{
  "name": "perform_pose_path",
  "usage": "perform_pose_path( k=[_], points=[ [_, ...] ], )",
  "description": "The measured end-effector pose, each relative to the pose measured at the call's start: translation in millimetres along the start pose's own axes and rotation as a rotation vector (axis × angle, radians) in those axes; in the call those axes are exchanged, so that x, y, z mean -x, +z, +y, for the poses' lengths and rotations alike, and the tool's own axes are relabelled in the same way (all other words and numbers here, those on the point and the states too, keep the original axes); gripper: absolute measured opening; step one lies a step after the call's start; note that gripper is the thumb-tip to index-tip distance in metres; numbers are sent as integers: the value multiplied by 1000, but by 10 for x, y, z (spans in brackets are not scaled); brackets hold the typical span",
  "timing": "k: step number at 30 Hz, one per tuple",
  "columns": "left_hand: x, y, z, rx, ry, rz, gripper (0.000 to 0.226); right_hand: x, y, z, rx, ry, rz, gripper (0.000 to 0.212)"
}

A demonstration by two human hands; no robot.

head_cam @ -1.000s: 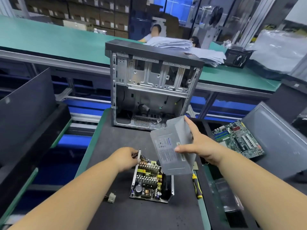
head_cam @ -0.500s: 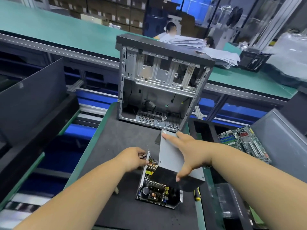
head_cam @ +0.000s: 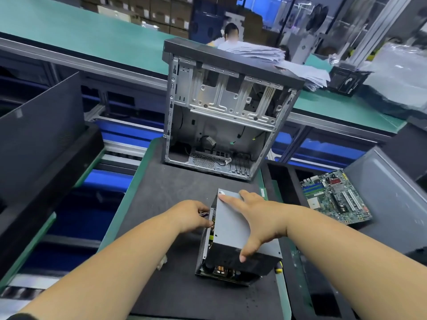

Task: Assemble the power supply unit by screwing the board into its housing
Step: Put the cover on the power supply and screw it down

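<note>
Atop board, boxy (matte) steel cover (head_cam: 233,224)

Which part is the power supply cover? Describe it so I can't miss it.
Start at the open computer case standing on the black mat. Nearer the camera, the right hand presses a plain grey metal cover; unlike the green motherboard farther right, it's a blank box.
</note>
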State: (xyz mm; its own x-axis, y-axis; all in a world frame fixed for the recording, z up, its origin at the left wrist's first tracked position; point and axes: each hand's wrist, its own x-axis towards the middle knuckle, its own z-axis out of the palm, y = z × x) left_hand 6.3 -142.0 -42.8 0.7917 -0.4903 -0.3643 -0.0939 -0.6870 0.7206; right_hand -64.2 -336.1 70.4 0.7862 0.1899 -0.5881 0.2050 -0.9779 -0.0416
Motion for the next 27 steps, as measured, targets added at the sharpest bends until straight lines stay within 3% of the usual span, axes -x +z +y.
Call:
perform_pose_path(
  k=[27],
  points=[
    [-16,9,-12,-12,10,-7,41,26,132,-300,114,50,54,150]
  ],
)
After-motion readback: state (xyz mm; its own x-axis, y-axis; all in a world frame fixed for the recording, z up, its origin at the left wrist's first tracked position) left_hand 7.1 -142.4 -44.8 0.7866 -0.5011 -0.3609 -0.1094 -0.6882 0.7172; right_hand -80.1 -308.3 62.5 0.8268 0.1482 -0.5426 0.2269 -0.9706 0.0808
